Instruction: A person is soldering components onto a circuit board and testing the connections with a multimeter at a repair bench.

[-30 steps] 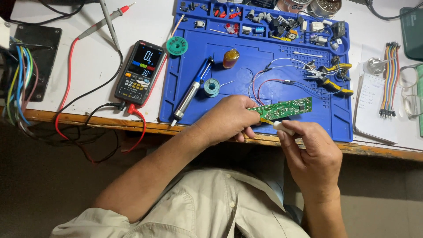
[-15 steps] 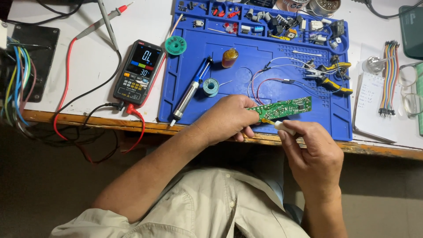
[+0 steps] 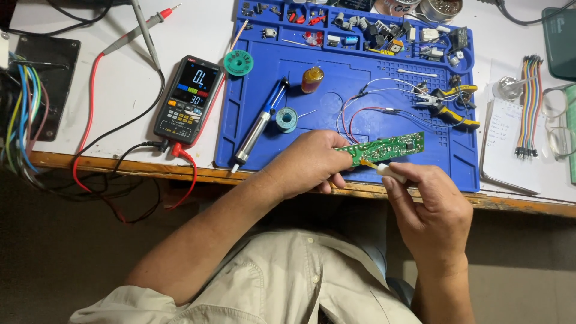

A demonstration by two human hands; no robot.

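The green circuit board (image 3: 384,149) lies slantwise over the near edge of the blue work mat (image 3: 336,78), its left end pinched in the curled fingers of the left hand (image 3: 312,162) and its right end free, pointing up and to the right. Just below the board's left part, the right hand (image 3: 429,204) closes its fingertips around a small white tool (image 3: 391,173), whose yellowish tip touches the board's lower edge. Thin red and white wires (image 3: 372,111) run from the board up across the mat. On the mat left of the board lie a blue desoldering pump (image 3: 261,126) and a small spool of solder (image 3: 287,119); an amber bottle (image 3: 312,79) stands above them, and yellow-handled pliers (image 3: 453,108) lie above the board's right end. The compartments along the mat's far rim hold small loose electronic parts (image 3: 372,27), too small to tell apart. Left of the mat a multimeter (image 3: 187,99) lies on the white table (image 3: 120,72), with red and black leads plugged in.
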